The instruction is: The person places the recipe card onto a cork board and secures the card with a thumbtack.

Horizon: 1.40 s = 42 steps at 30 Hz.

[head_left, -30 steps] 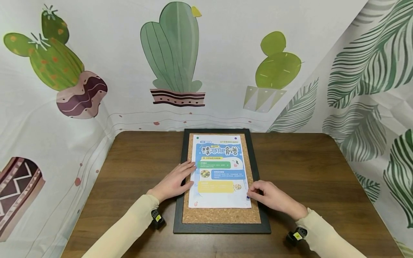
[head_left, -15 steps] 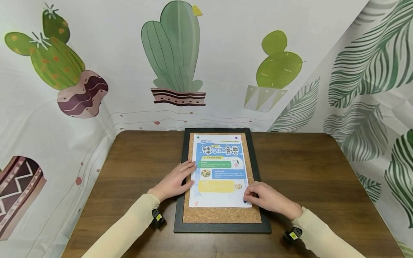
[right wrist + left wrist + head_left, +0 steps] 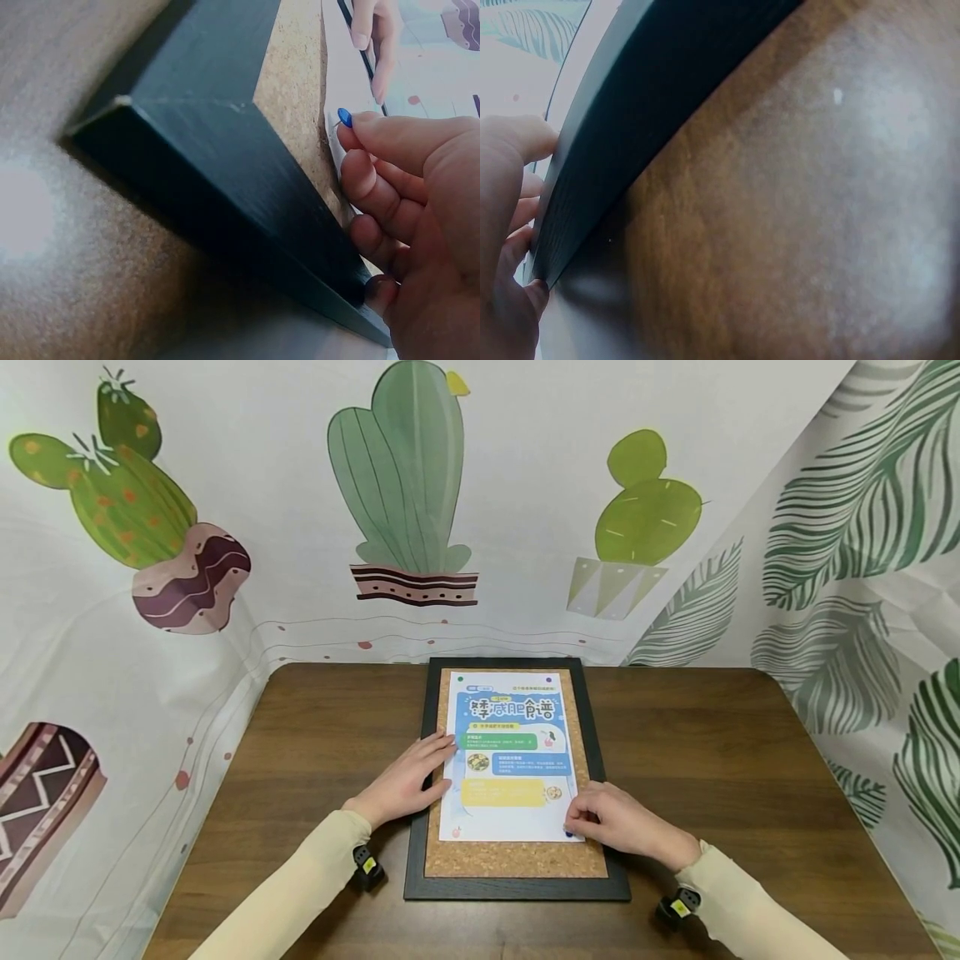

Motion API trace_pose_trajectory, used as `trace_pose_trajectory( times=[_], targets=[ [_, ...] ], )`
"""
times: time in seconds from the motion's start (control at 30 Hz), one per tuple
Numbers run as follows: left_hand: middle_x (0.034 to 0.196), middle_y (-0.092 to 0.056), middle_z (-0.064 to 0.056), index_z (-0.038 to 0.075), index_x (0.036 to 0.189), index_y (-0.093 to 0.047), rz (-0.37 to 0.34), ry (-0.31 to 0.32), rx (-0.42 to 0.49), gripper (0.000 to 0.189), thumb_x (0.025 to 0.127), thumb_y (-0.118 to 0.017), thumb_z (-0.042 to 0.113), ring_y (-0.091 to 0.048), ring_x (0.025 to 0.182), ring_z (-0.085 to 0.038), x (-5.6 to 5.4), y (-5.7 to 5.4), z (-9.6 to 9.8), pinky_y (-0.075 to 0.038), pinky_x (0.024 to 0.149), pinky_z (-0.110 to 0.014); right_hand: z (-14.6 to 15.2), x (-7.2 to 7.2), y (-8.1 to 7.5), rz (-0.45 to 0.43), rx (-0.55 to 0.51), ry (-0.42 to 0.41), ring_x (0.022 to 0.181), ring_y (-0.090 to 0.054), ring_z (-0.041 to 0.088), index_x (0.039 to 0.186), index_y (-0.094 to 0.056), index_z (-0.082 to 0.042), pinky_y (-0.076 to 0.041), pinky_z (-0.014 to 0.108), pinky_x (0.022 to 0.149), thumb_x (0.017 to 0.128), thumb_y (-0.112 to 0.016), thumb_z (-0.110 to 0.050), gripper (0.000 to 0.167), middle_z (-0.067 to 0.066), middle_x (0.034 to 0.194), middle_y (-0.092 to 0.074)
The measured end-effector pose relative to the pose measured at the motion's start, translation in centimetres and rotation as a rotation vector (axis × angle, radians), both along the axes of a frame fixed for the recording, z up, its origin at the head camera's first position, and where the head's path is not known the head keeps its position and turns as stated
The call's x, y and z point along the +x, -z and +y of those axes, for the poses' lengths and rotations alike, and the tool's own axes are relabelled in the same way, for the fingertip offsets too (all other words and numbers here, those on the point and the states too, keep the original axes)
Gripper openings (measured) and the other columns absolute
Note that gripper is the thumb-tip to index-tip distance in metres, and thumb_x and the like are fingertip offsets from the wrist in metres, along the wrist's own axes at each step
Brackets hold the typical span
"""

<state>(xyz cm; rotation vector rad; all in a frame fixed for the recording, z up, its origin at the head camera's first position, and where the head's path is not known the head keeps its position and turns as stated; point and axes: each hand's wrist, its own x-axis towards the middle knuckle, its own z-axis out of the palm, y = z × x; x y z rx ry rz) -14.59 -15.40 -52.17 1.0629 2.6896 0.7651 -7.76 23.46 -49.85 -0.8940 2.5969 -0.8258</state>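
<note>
A printed paper sheet (image 3: pixel 502 823) with blue, green and yellow panels lies on a black-framed cork board (image 3: pixel 517 862). My right hand (image 3: pixel 618 816) pinches a blue thumbtack (image 3: pixel 345 117) between thumb and index finger, over the sheet's lower right corner. In the right wrist view the tack's thin pin points at the paper; whether its tip has entered cannot be told. My left hand (image 3: pixel 405 781) rests across the board's left frame, straight fingers on the sheet's left edge. A green tack (image 3: pixel 461 678) and a purple tack (image 3: pixel 548 680) sit at the sheet's top corners.
The board lies on a brown wooden table (image 3: pixel 697 735), its far edge close to the table's back. Behind hangs a white cloth (image 3: pixel 525 485) printed with cacti and leaves. Each wrist wears a small black camera, such as the right one (image 3: pixel 678 907).
My right hand has shifted slightly left and down from the frame's side onto the sheet's lower right corner, bringing the blue thumbtack along. The left hand stays in place.
</note>
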Motion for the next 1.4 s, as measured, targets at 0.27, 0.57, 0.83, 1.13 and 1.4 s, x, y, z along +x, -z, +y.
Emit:
trace_pose_trajectory(
  times=[0.27,0.57,0.83,1.13,1.4],
  targets=[
    [0.166,-0.036,-0.015,0.000,0.156,-0.045,-0.002,0.004,0.014,0.061,0.105,-0.061,0.028,-0.023,0.158,-0.031,0.05,-0.02,-0.02,-0.022,0.124,-0.056,-0.17,0.07,-0.08,0.003,0.007,0.005,0.077,-0.044,0.003,0.084,-0.075,-0.025,-0.036,0.025,0.070,0.098,-0.074,-0.023,0.014,-0.023,0.078,-0.060],
    [0.166,-0.037,-0.015,0.000,0.156,-0.045,-0.002,0.006,0.018,0.061,0.105,-0.062,0.028,-0.023,0.158,-0.032,0.05,-0.19,0.09,-0.023,0.124,-0.055,-0.19,0.21,-0.04,0.040,-0.004,-0.003,0.076,-0.044,0.003,0.083,-0.074,-0.025,-0.035,0.025,0.070,0.098,-0.074,-0.022,0.016,-0.024,0.078,-0.059],
    [0.166,-0.037,-0.015,0.000,0.156,-0.045,-0.013,-0.001,0.017,0.061,0.105,-0.062,0.028,-0.024,0.157,-0.033,0.16,-0.35,0.15,-0.023,0.124,-0.058,-0.22,0.23,0.34,0.077,-0.007,-0.020,0.076,-0.044,0.002,0.082,-0.072,-0.026,-0.035,0.025,0.071,0.098,-0.074,-0.021,0.017,-0.024,0.078,-0.059],
    [0.165,-0.038,-0.016,0.000,0.156,-0.045,0.002,0.003,0.025,0.061,0.104,-0.063,0.026,-0.026,0.157,-0.035,0.15,-0.25,0.17,-0.024,0.123,-0.059,-0.31,0.27,0.28,0.096,0.001,-0.025,0.077,-0.043,0.002,0.082,-0.069,-0.027,-0.034,0.025,0.071,0.099,-0.073,-0.021,0.019,-0.024,0.078,-0.057],
    [0.165,-0.037,-0.016,0.000,0.156,-0.045,-0.013,0.001,0.027,0.061,0.104,-0.063,0.027,-0.025,0.157,-0.033,0.13,-0.27,0.09,-0.023,0.124,-0.058,-0.37,0.13,0.49,0.120,0.009,-0.046,0.078,-0.043,0.003,0.081,-0.068,-0.027,-0.035,0.024,0.071,0.099,-0.073,-0.021,0.019,-0.023,0.077,-0.055]
  ],
)
